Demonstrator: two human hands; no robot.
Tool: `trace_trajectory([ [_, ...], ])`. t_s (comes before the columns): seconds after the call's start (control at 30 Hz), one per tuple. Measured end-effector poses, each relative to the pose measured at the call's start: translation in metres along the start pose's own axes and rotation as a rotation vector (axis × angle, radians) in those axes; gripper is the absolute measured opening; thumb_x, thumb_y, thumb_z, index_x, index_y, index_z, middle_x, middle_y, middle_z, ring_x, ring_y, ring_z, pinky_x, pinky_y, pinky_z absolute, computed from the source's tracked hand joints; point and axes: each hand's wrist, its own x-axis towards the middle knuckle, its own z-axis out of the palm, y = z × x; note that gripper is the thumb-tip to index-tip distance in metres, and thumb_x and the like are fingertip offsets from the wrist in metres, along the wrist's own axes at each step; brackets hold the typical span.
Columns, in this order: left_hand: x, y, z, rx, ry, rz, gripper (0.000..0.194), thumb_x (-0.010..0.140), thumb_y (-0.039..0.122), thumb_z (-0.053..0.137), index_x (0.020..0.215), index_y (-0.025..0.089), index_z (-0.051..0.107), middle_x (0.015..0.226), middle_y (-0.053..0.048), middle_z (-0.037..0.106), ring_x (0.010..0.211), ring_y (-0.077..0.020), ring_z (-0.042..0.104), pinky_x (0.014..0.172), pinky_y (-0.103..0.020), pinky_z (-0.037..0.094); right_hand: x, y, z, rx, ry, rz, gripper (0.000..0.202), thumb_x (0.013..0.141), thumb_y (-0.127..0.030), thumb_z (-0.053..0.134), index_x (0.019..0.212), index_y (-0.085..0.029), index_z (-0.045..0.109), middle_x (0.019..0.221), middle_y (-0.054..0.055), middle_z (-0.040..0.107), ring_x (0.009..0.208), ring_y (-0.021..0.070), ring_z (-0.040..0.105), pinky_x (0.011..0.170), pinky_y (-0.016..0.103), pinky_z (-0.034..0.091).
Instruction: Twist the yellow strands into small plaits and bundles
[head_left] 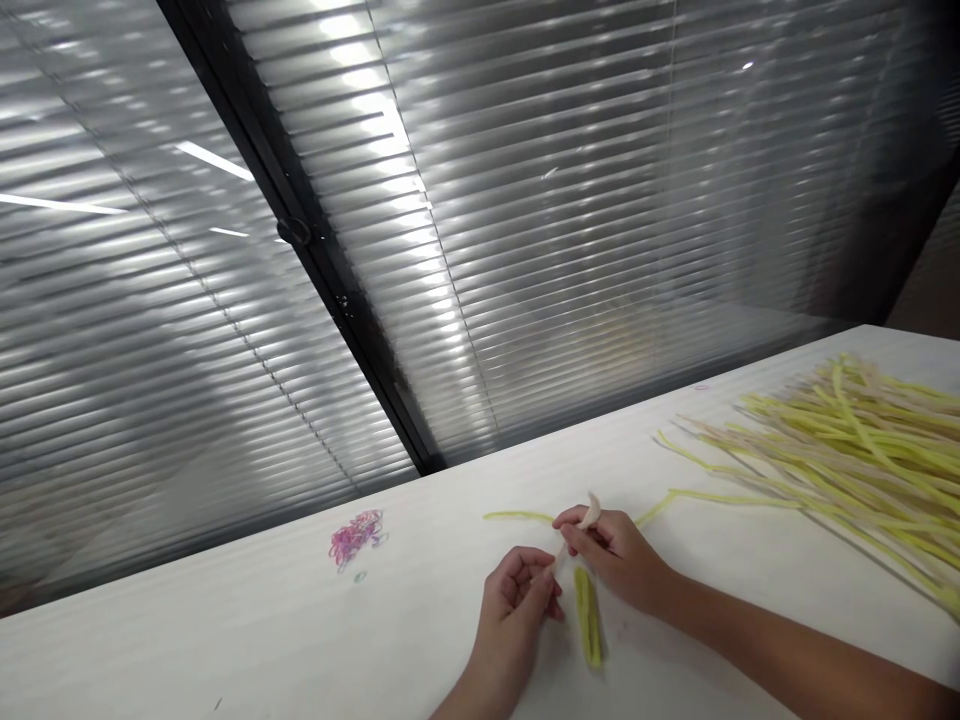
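At nine o'clock on the white tabletop [225, 650] sits a tangled heap of pink-purple thin loops [355, 540], well clear of the work. The left hand [519, 605] pinches a cream fuzzy stem [592, 512] low; the right hand [609, 552] grips nearer its curled tip, seemingly steadying it. A folded yellow fuzzy bundle [588, 618] lies at six o'clock; loose yellow-and-beige fuzzy stems [862, 450] spread towards three.

A heap of pink and purple loops [355, 540] lies on a white table [247, 640] before slatted blinds [540, 230].
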Motion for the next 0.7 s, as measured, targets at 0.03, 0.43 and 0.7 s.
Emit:
trace_trajectory([
  [0.03,-0.0001,0.0001,0.0001,0.0,-0.003,-0.001,0.029,0.071,0.038,0.069,0.083,0.014,0.06,0.066,-0.001,0.056,0.059,-0.0112,0.051,0.06,-0.025,0.041,0.0,0.0,0.0001,0.0,0.0,0.002,0.037,0.079,-0.05,0.053,0.082,-0.015,0.066,0.067,0.003,0.061,0.063,0.015,0.055,0.055,0.024,0.042],
  [0.43,0.0012,-0.0064,-0.0015,0.027,-0.038,0.019,0.027,0.075,0.038,0.067,0.083,0.014,0.058,0.066,0.0,0.054,0.059,-0.0108,0.05,0.059,-0.024,0.042,0.0,0.0002,0.0002,0.001,0.01,-0.002,0.039,0.079,-0.051,0.054,0.071,-0.015,0.065,0.069,0.004,0.063,0.06,0.0135,0.053,0.053,0.024,0.041],
  [0.7,0.0003,-0.0094,-0.0005,0.056,-0.067,0.041,0.027,0.075,0.038,0.066,0.082,0.014,0.059,0.066,-0.001,0.054,0.059,-0.0108,0.051,0.057,-0.023,0.041,-0.0016,-0.0022,0.0001,-0.025,-0.056,0.001,0.036,0.084,-0.048,0.05,0.083,-0.015,0.065,0.061,0.0,0.054,0.056,0.0116,0.047,0.054,0.024,0.038],
])
